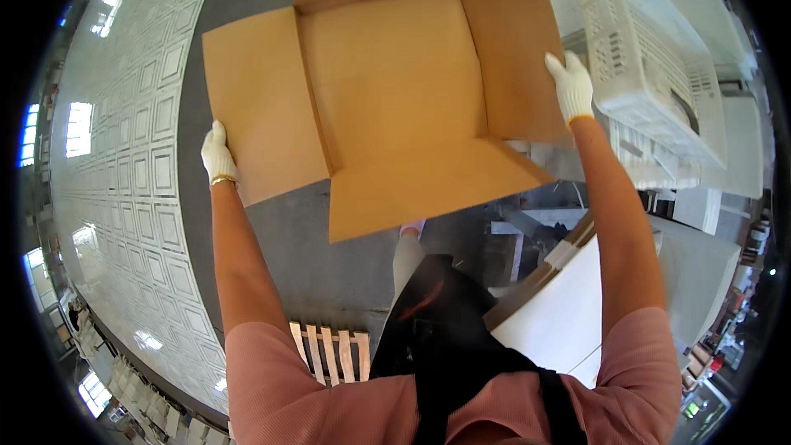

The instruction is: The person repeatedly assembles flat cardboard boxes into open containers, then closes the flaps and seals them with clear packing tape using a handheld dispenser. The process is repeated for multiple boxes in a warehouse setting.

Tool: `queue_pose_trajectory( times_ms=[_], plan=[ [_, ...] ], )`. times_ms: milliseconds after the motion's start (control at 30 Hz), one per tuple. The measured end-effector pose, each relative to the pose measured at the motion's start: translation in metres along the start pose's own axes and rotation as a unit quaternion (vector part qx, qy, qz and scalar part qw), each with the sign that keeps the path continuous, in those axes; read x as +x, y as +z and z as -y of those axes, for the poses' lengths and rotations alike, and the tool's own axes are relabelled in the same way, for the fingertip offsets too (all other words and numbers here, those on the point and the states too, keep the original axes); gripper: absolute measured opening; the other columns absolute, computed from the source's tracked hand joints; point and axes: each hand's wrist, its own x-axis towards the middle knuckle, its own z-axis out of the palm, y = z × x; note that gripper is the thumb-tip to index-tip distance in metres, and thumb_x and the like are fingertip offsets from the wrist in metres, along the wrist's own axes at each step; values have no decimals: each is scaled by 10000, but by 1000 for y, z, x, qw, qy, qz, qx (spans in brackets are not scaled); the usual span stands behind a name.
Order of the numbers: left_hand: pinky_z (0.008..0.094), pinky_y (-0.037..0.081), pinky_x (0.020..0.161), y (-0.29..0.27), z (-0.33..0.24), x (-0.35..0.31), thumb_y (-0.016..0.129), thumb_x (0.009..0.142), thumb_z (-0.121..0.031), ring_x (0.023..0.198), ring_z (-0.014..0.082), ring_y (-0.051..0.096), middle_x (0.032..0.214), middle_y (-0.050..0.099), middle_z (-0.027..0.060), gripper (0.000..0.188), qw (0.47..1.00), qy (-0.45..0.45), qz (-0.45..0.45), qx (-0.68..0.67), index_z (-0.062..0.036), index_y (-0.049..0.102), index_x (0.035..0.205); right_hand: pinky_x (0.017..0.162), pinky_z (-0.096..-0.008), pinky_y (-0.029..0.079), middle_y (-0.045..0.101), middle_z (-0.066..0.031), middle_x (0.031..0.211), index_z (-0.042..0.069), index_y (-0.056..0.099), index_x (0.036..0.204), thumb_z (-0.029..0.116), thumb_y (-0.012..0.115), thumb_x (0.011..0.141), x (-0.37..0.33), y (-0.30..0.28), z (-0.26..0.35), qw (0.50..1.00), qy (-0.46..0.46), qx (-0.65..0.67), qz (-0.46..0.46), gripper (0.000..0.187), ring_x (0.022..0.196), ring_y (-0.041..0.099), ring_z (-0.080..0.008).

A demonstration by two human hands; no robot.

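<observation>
A large brown cardboard box (391, 74) hangs in front of me with its flaps spread outward, and I look straight into its bare inside. My left hand (217, 156), in a white knitted glove, grips the outer edge of the left flap. On the other side my right hand (571, 88), gloved the same way, holds the outer edge of the right flap. Thumbs show on the flap edges; most of the fingers are hidden behind the cardboard. The near flap slants down toward me, and the far flap runs out of the picture's top.
Along the left runs a glossy floor of patterned tiles (136, 132) beside a dark grey strip. White plastic crates (651, 74) stand close by my right hand. A wooden pallet (331, 353) lies low on the left, and a white panel (556, 313) lies under my right arm.
</observation>
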Motion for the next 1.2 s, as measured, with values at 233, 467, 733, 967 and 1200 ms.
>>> queue_pose_trajectory(
  times_ms=[233,467,733,967,1200],
  plan=[
    [336,506,777,61,108,17,615,1051,-356,838,137,590,943,688,58,410,992,-62,6,111,46,697,1063,844,-437,515,729,-203,1030,50,666,1134,387,647,982,-5,94,-78,990,131,-6,53,370,923,680,-386],
    [344,518,783,91,139,46,586,1036,-387,828,165,625,925,721,118,476,974,-59,5,217,69,703,1111,879,-456,520,730,-202,1091,54,645,1170,398,605,1005,29,147,-80,990,93,-71,83,384,999,686,-397],
    [457,467,1072,106,111,22,602,996,-416,1303,373,587,1485,545,223,610,872,69,-20,484,-39,519,1470,937,-509,540,605,-229,1372,139,367,1557,537,573,978,38,147,-53,948,76,-257,170,732,1123,669,-424],
    [416,394,1163,86,27,-53,605,989,-424,1392,330,520,1538,517,168,635,916,117,75,376,-49,515,1493,1062,-483,476,538,-173,1461,188,411,1549,423,677,926,-39,38,-1,965,-75,-206,145,717,1296,547,-386],
    [376,399,1160,144,-59,-251,605,1024,-277,1375,276,543,1481,574,165,512,922,176,247,240,-13,539,1457,1053,-457,476,602,-147,1395,126,583,1409,306,720,906,-231,-154,-37,989,-96,-97,57,551,1243,581,-369]
  ],
)
